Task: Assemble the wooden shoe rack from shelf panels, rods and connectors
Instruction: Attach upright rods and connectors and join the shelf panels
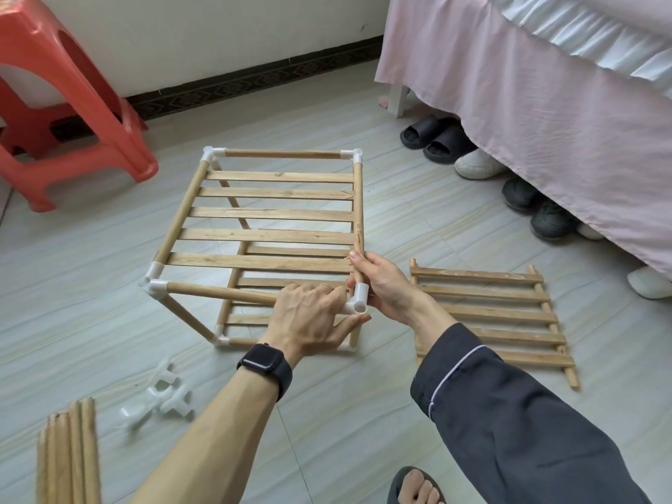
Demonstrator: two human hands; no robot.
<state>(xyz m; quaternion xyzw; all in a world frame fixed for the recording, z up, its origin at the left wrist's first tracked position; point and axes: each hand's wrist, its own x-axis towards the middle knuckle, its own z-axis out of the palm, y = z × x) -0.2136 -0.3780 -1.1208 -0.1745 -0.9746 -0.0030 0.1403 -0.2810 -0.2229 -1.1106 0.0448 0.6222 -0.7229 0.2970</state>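
Clamped grips held the near-right corner of the half-built rack (269,213), which stood on the floor (109,249). Left grip (312,314), knuckles up, curled round the front rod (218,291), lying left to right. Right grip (385,285) wrapped the side rod (358,212), running away from the person. Both sat beside the white connector (360,296).

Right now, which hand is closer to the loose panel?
Right. The right hand grips the side rod just left of the panel; the left hand grips the front rod further left.
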